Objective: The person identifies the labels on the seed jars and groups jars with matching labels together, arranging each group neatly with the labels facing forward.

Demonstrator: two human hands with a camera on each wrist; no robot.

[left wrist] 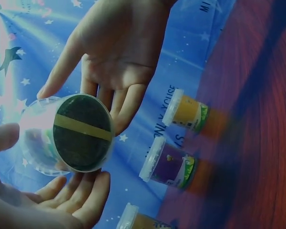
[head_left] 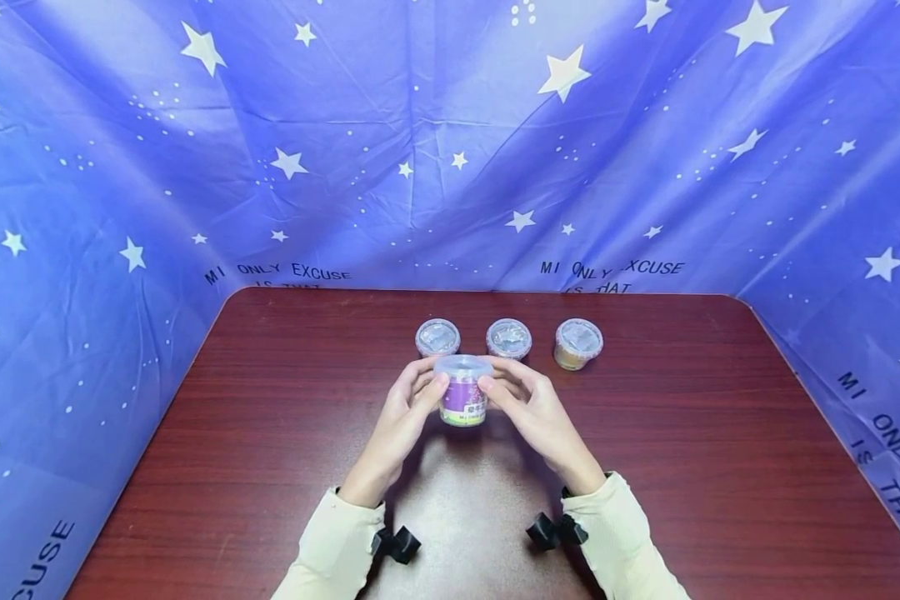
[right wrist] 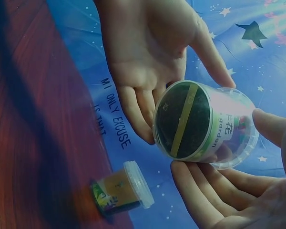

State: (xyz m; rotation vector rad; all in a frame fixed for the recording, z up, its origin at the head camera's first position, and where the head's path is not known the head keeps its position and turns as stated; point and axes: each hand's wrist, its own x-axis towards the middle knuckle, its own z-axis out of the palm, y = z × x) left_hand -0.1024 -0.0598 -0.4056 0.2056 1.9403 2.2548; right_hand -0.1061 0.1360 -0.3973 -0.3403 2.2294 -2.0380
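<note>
A small round clear-plastic tub with a purple printed label is held up off the dark red wood-grain surface, upright between the two hands. The left hand and right hand are both closed about it, thumbs on the near wall and fingers round the sides toward the back. It looks light, with a smooth, probably slick wall, stiff at the rim and likely to give a little if squeezed lower down. From below, the wrist views show a dark base crossed by a yellow strip; whether loose contents could shift is hard to tell. Its side wall just under the rim seems the best hold, pressed evenly from both sides. Three similar lidded plastic tubs stand behind it.
</note>
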